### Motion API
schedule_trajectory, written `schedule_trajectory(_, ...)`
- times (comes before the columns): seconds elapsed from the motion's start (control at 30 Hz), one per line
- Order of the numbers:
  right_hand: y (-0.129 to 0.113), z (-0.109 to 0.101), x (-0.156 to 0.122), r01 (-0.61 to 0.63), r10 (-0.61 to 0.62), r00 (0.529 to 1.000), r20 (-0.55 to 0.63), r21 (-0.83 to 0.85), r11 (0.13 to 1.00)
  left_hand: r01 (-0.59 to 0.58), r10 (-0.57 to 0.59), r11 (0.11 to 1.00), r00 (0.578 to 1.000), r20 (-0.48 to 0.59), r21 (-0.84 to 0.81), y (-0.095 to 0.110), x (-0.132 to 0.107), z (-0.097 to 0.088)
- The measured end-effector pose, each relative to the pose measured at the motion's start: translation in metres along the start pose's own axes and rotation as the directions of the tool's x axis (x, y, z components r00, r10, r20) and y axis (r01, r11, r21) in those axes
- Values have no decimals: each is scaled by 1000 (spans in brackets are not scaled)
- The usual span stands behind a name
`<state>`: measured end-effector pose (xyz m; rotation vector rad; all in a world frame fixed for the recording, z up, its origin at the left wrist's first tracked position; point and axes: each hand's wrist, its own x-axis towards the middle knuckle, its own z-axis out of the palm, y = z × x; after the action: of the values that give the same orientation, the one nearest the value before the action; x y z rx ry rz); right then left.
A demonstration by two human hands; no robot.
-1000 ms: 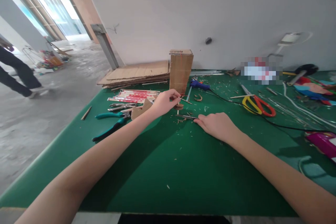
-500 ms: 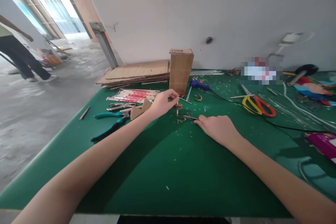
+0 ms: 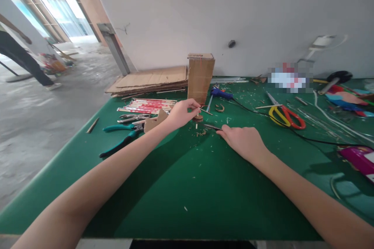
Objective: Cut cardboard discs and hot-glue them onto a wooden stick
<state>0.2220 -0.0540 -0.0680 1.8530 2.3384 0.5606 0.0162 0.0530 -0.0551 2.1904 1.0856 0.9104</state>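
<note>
My left hand (image 3: 181,114) is closed in a pinch over a small round cardboard piece (image 3: 199,118) with a pale stick through it. A thin stick (image 3: 206,111) juts from the fingertips to the right. Below the disc shows a short white stick end (image 3: 196,126). To the right, my right hand (image 3: 242,140) is closed round a slim knife (image 3: 212,127), its blade pointing left, a little apart from the stick end. Brown shavings (image 3: 201,134) lie just under the blade. The fingers partly hide how the disc is held.
Behind my hands stands a tall cardboard box (image 3: 200,79); cardboard sheets (image 3: 152,78) lie left of it. Teal-handled pliers (image 3: 122,142) and wrapped sticks (image 3: 149,106) are at left. A blue glue gun (image 3: 221,93), its black cable and scissors (image 3: 288,117) are at right. A person (image 3: 25,56) stands beyond.
The knife blade has drawn back to the right, away from the white stick under the disc. My left hand stays nearly in place. The person at far left has shifted.
</note>
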Motion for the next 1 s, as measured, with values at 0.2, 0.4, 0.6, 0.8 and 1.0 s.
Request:
schedule_trajectory(0.2,-1,-1,2,58,-58,996,68,11,998,-16,16,1000,1000,-15,1,0,0,0)
schedule_trajectory(0.4,-2,-3,1,-5,5,1000,16,4,1000,-18,19,999,1000,-9,36,-1,-1,0)
schedule_trajectory(0.6,-5,-4,2,-7,6,999,40,17,1000,-35,37,998,999,-22,50,0,-1,0)
schedule_trajectory(0.8,-2,-5,0,26,-26,998,51,2,1000,-41,45,994,998,-33,104,3,-3,-1)
schedule_trajectory(1.0,-2,-6,1,-13,13,999,29,4,1000,-79,85,986,996,-35,143,6,-4,1)
